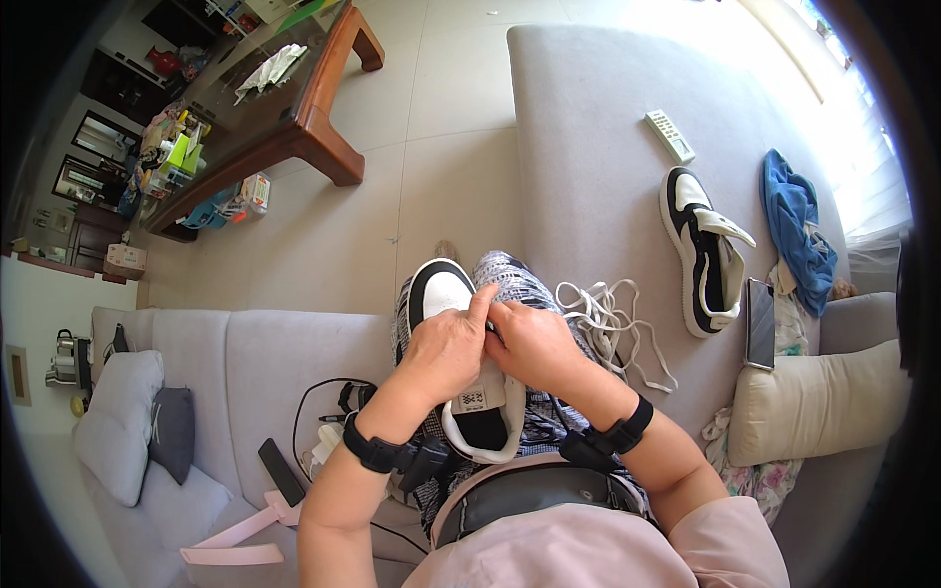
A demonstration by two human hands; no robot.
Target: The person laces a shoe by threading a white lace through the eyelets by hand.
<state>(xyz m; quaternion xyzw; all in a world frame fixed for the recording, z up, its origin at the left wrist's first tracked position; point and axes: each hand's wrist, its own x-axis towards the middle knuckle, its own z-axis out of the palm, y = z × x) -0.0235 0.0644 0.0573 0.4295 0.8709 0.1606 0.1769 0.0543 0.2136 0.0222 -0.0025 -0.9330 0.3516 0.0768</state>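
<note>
A white and black sneaker (443,285) rests on my lap, toe pointing away from me, its tongue (485,393) and dark insole in view. My left hand (447,345) grips its upper from the left, thumb raised near the lacing area. From the other side my right hand (540,338) grips the same area with curled fingers, touching the left. What the fingertips pinch is hidden by the hands. Loose white shoelaces (614,316) lie in a tangle to the right of my lap. The matching sneaker (691,250) lies on the sofa farther right, its tongue folded out.
On the grey sofa (581,117) are a remote control (670,137), blue cloth (798,228), a smartphone (759,323) and a cream pillow (820,404). A black cable (300,419) and pink strap-like pieces (231,540) lie at left. A wooden table (316,125) stands ahead left.
</note>
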